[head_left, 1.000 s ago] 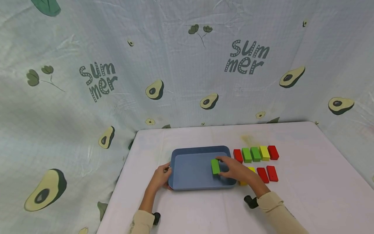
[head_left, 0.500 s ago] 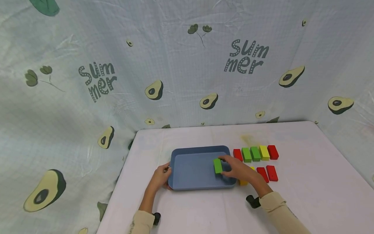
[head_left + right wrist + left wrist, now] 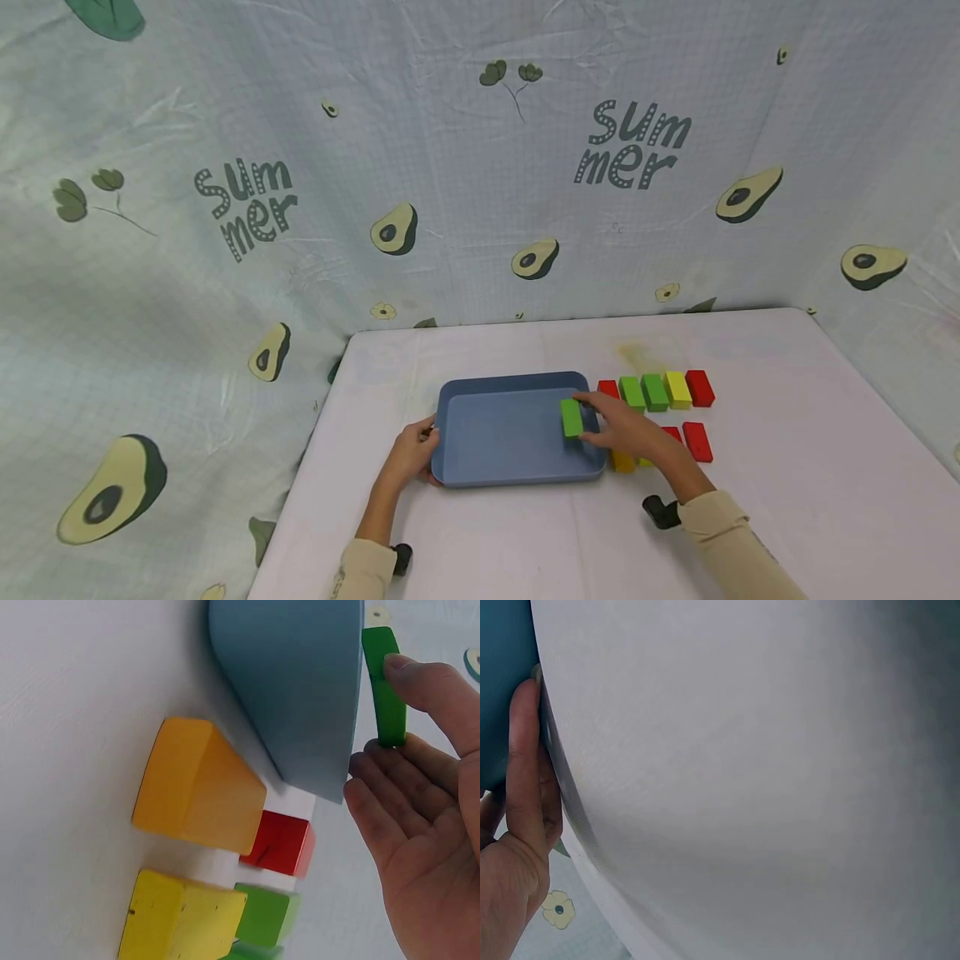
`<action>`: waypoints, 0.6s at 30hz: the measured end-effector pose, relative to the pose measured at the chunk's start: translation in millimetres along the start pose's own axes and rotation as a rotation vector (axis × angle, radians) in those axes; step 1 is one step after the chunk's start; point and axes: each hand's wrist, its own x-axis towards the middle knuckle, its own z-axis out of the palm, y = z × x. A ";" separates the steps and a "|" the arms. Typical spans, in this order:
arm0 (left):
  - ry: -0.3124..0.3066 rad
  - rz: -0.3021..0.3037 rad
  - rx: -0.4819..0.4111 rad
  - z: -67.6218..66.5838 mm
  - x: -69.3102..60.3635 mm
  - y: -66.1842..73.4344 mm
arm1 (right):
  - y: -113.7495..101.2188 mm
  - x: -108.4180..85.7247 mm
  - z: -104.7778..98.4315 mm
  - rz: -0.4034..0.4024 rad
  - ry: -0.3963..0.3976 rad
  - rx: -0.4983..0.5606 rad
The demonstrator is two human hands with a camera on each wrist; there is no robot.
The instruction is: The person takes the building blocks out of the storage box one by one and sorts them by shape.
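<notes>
A green rectangular block (image 3: pixel 572 418) is held above the right end of a blue-grey tray (image 3: pixel 495 433). My right hand (image 3: pixel 628 429) pinches it by its ends between thumb and fingers. The right wrist view shows the green block (image 3: pixel 387 690) beyond the tray's wall (image 3: pixel 300 682), the thumb on one end and fingertips at the other. My left hand (image 3: pixel 408 452) grips the left edge of the tray. Seen from the left wrist, fingers (image 3: pixel 525 765) lie along the tray's side; the rest of that grip is partly hidden.
Right of the tray, a back row holds a red block (image 3: pixel 608 388), green blocks (image 3: pixel 655 392), a yellow block (image 3: pixel 678 390) and another red. A nearer row has an orange block (image 3: pixel 622 461), a yellow block (image 3: pixel 180 915) and red blocks (image 3: pixel 697 442), partly behind my right arm.
My right hand has moved right and slightly away from me, carrying the green block toward the tray's right wall. The left hand and the tray have stayed put.
</notes>
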 end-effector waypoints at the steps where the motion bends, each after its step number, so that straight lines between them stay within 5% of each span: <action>1: -0.002 0.001 -0.006 -0.1 -0.2 -0.1 | 1.0 -0.2 -0.5 0.007 -0.002 0.001; 18: 0.000 0.012 0.013 -1.4 -0.9 -0.4 | 12.4 -8.8 -14.7 0.028 0.029 0.014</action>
